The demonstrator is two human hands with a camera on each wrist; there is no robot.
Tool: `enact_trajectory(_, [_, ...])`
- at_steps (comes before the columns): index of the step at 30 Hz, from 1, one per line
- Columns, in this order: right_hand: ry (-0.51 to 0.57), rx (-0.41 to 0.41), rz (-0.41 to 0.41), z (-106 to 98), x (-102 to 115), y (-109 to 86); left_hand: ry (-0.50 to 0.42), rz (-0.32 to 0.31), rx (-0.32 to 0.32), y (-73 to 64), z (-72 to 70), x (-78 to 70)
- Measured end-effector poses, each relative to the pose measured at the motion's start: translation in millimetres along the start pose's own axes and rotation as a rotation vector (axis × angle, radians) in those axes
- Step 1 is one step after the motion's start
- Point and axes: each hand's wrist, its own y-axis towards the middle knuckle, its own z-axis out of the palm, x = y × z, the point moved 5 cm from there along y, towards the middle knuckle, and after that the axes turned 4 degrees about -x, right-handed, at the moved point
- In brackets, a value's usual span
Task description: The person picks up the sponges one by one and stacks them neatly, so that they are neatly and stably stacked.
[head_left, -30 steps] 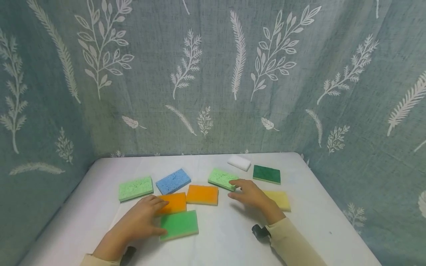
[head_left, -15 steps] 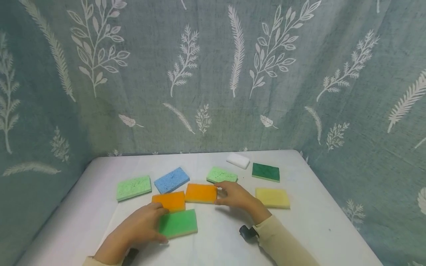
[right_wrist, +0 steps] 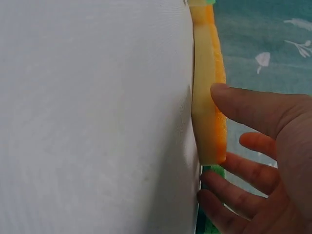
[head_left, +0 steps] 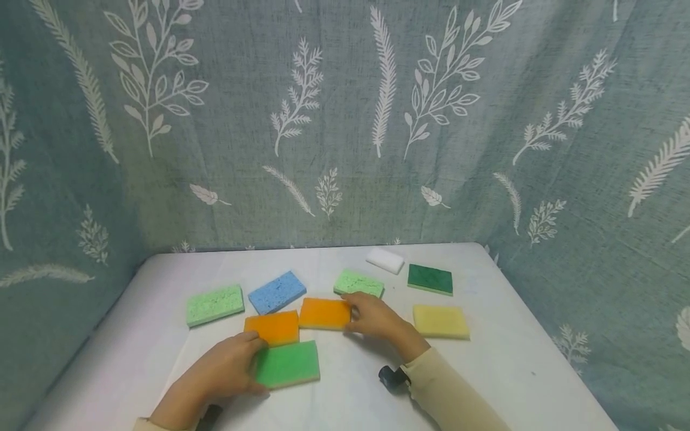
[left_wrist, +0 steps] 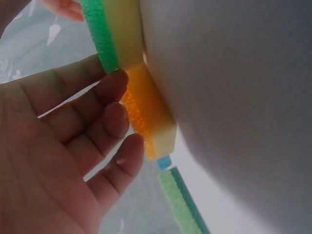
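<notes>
A bright green sponge lies flat nearest me, its pale layer underneath. My left hand is at its left end, thumb by the near corner and fingers loosely bent by the far one. The left wrist view shows the fingertips right at the green sponge and at an orange sponge behind it. My right hand holds the right end of a second orange sponge. Its thumb presses the near side, and the index finger is partly hidden behind the sponge.
On the white table behind lie a light green sponge, a blue sponge and another light green sponge. A white block, a dark green sponge and a yellow sponge lie right. Patterned curtains enclose the table.
My right hand has moved left from the light green sponge to the right-hand orange sponge and taken hold of its end. The left hand has stayed by the green sponge, shifting only slightly.
</notes>
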Motion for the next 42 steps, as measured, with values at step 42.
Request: enact_trajectory(42, [0.231,0.083,-0.055,-6.4,-24.4,-51.9,0.062,0.265,-0.226,43.6,-20.4,-22.8])
